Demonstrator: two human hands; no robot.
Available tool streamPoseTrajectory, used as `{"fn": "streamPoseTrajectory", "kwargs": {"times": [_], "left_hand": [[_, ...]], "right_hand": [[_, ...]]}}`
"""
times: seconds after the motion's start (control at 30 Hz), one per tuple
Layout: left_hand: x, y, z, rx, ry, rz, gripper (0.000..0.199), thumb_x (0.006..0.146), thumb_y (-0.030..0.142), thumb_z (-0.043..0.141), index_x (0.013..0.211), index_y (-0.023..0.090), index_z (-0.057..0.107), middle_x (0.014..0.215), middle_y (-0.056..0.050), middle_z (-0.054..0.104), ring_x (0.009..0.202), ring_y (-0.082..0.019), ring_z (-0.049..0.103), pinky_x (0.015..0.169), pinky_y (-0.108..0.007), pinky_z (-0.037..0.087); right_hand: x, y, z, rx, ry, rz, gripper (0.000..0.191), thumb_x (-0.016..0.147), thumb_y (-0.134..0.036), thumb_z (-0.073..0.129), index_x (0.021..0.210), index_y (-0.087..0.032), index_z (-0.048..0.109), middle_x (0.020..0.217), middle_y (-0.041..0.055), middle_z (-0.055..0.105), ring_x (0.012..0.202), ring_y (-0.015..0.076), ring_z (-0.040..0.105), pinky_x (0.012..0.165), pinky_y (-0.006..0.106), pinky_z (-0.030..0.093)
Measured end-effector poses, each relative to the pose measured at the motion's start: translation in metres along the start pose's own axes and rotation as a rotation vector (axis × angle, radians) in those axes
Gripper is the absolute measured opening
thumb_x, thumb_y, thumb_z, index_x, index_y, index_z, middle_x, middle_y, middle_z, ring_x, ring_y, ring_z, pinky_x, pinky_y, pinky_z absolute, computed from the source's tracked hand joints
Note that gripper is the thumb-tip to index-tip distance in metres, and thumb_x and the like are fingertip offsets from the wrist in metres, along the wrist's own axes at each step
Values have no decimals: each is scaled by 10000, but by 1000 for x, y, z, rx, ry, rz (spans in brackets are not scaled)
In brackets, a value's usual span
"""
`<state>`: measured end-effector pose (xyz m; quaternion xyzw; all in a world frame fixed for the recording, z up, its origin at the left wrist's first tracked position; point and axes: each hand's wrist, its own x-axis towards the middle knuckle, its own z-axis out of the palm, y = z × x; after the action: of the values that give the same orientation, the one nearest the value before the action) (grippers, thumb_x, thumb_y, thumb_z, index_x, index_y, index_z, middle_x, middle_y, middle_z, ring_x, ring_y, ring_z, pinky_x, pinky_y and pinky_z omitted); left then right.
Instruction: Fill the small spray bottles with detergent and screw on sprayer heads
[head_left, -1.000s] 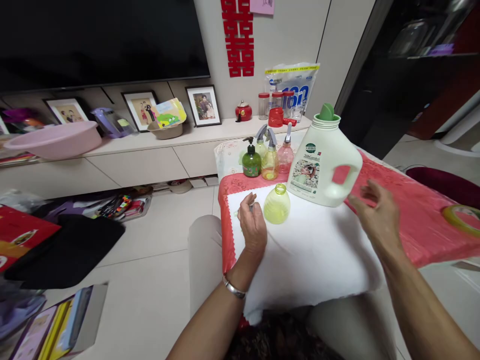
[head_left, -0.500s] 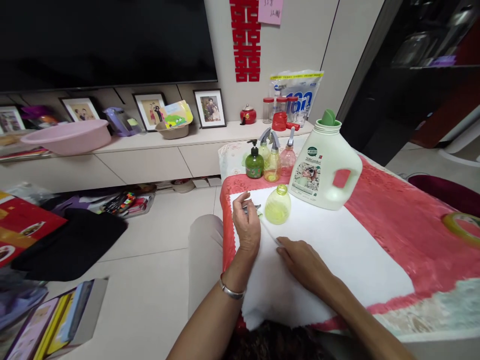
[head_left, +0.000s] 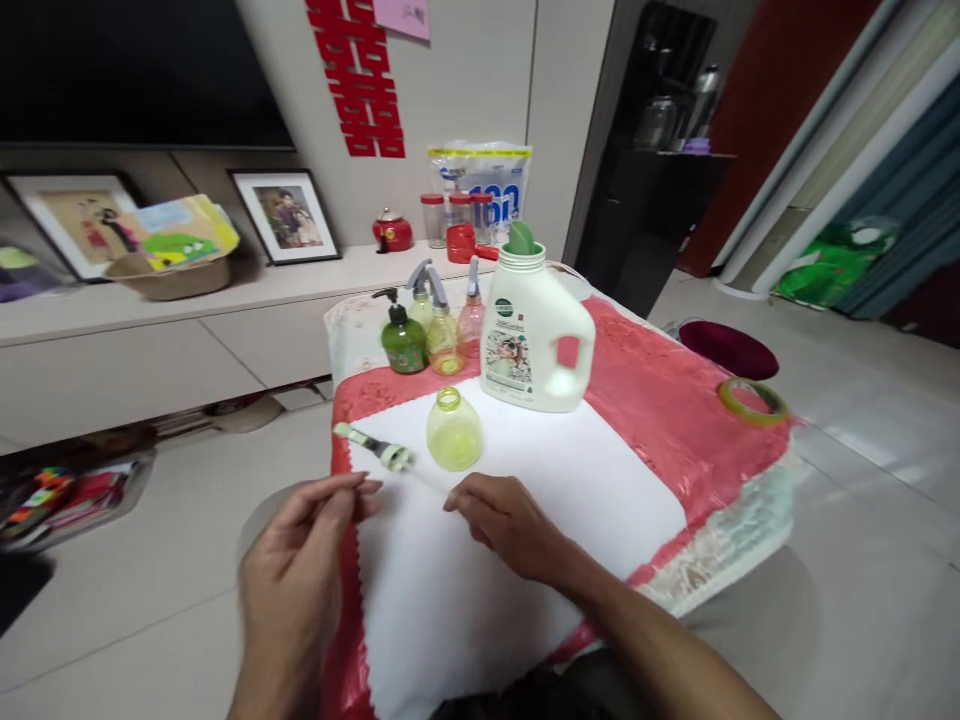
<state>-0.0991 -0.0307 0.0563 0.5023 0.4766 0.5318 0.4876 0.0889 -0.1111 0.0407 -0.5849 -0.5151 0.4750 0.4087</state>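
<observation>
A spray head (head_left: pixel 375 445) with a thin pale tube is held by the tube's end in my right hand (head_left: pixel 506 520), whose fingers are pinched. The nozzle points to the left, above the white cloth (head_left: pixel 555 500). My left hand (head_left: pixel 304 555) is just below and left of the spray head, its fingertips drawn together; whether they hold anything is too small to tell. Just behind the tube stands an uncapped yellow-green bottle (head_left: pixel 454 440) with liquid in it.
A large pale green jug (head_left: pixel 536 340) stands behind the bottle. Left of it are a green pump bottle (head_left: pixel 403 340) and several spray bottles (head_left: pixel 446 340). A tape roll (head_left: pixel 752 400) lies on the red cover at the right.
The view has turned to the right. My left hand has come away from the spray head and moved down toward me, so the head shows now. My right hand still pinches the tube.
</observation>
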Motion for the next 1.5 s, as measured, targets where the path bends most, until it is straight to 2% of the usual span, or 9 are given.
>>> {"fn": "streamPoseTrajectory", "kwargs": {"times": [0.17,0.37,0.63,0.77,0.93,1.1,1.2,1.37,1.5], "left_hand": [[-3,-13,-17,115,-160,-254,472,597,540,850,933,221,762,873,-26,771,763,-214,687,691,-271,575],[-13,2,-8,-95,-213,-474,682,608,570,855,1195,261,693,1031,-59,769,1061,-266,686,820,-278,610],[-21,30,0,-221,-173,-387,439,523,501,908,827,237,733,583,-3,595,590,-181,577,547,-281,574],[-24,38,2,-233,-292,-399,363,647,483,853,877,227,734,524,13,559,514,-149,534,542,-266,524],[-45,34,24,-260,-623,-502,348,808,498,738,894,161,717,504,20,591,418,-89,515,561,-224,434],[-55,18,58,-245,-945,-460,386,877,513,615,922,136,683,567,-4,625,419,-101,532,472,-211,389],[-53,15,72,-163,-957,-407,396,871,523,579,900,135,656,579,7,594,425,-105,524,448,-217,408],[-47,24,77,216,-849,-99,293,951,312,434,989,160,681,617,20,602,452,-90,515,502,-218,446],[-47,39,79,424,-940,91,326,961,183,410,1091,176,708,669,10,668,503,-95,563,565,-218,465]], "right_hand": [[4,-2,16,242,-88,-91,308,1022,-303,413,1068,-76,615,597,-43,410,510,33,345,534,136,314],[0,-2,28,291,-203,-186,307,1039,-328,408,1048,-92,604,628,-40,435,532,21,381,562,119,340],[-3,-12,13,20,-379,-293,246,1029,-342,502,937,-129,584,724,-31,549,628,32,514,644,119,373],[-2,-25,-18,-85,-205,-499,271,1026,-347,496,985,-142,668,928,18,629,851,85,576,812,170,419],[-3,-30,-64,92,61,-396,347,1025,-406,508,1205,-130,618,1069,77,598,817,89,583,683,160,479],[-10,-22,-94,129,38,-301,467,993,-484,622,1361,-203,569,1149,87,578,711,74,556,639,173,509],[-19,-20,-103,193,-40,-316,428,1023,-483,580,1374,-239,566,1100,78,592,695,74,543,633,173,500],[-30,-25,-105,35,135,-351,450,994,-510,611,1359,-249,582,875,43,602,683,101,560,601,161,504],[-30,-36,-96,-132,192,-339,340,945,-493,680,1115,-198,665,853,35,614,685,97,581,568,121,505]]}}
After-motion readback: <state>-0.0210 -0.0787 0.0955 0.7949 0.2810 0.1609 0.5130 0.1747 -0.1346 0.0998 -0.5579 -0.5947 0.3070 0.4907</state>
